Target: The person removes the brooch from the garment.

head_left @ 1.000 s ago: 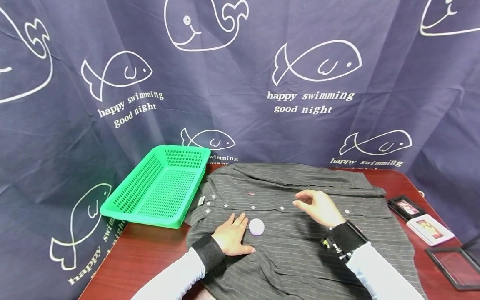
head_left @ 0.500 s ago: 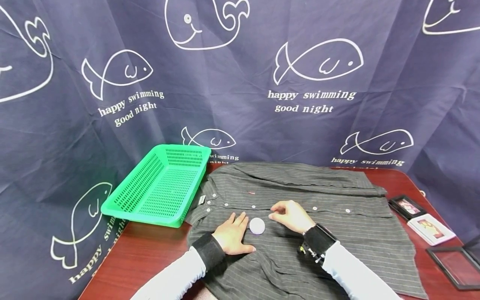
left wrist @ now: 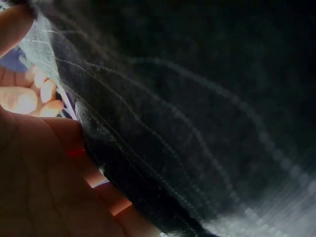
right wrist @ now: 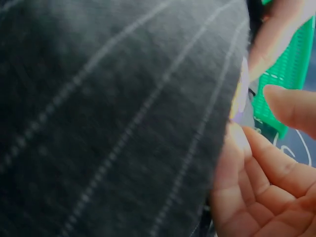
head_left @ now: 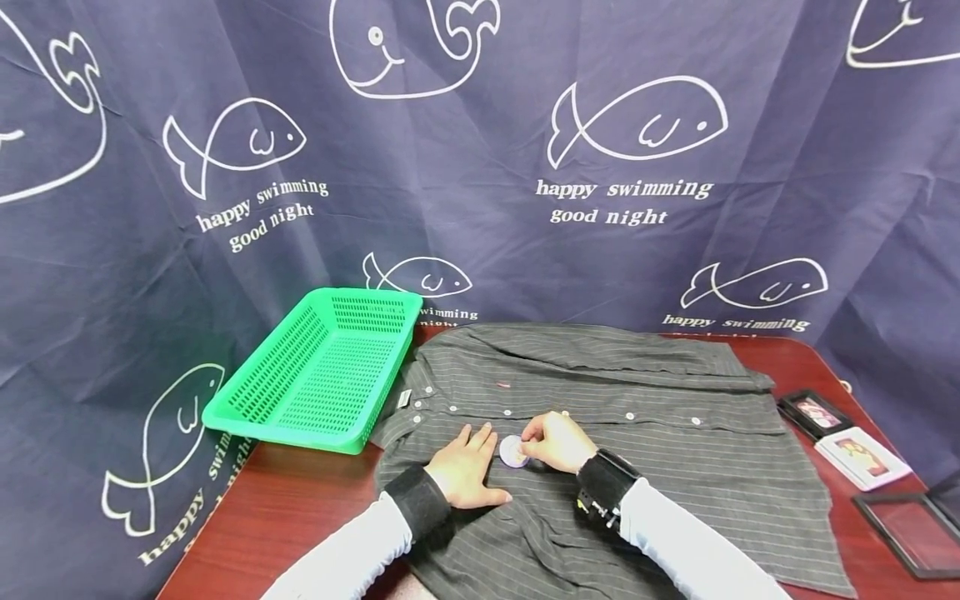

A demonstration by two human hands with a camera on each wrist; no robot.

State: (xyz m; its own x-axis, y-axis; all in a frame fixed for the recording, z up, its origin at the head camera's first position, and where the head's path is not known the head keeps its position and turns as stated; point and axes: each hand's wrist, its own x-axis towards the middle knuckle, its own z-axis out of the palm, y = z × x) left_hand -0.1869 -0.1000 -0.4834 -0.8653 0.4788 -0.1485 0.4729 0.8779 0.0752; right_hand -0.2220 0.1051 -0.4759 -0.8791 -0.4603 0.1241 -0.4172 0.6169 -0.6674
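Observation:
A dark grey pinstriped shirt (head_left: pixel 675 475) lies spread on the table, its row of white buttons running crosswise. On it lies a small round disc (head_left: pixel 512 451) with a shiny, pale lilac face, perhaps a badge. My left hand (head_left: pixel 461 473) rests flat on the shirt just left of the disc, fingers spread. At the disc's right edge is my right hand (head_left: pixel 558 442), its bent fingertips touching the rim. In the right wrist view, a fingertip (right wrist: pixel 234 138) sits right below the disc's purple-yellow edge (right wrist: pixel 239 96), while the thumb (right wrist: pixel 291 108) stands a little apart.
A green plastic basket (head_left: pixel 322 375) stands at the back left, beside the collar. Along the right side of the red-brown table (head_left: pixel 300 508) lie a black picture frame (head_left: pixel 813 412), a white one (head_left: pixel 862 458) and a larger dark frame (head_left: pixel 911 533). A printed curtain (head_left: pixel 480 167) hangs behind.
My right hand has moved left and down from over the button row to the disc's edge. The disc's face looks less white. My left hand has stayed in place.

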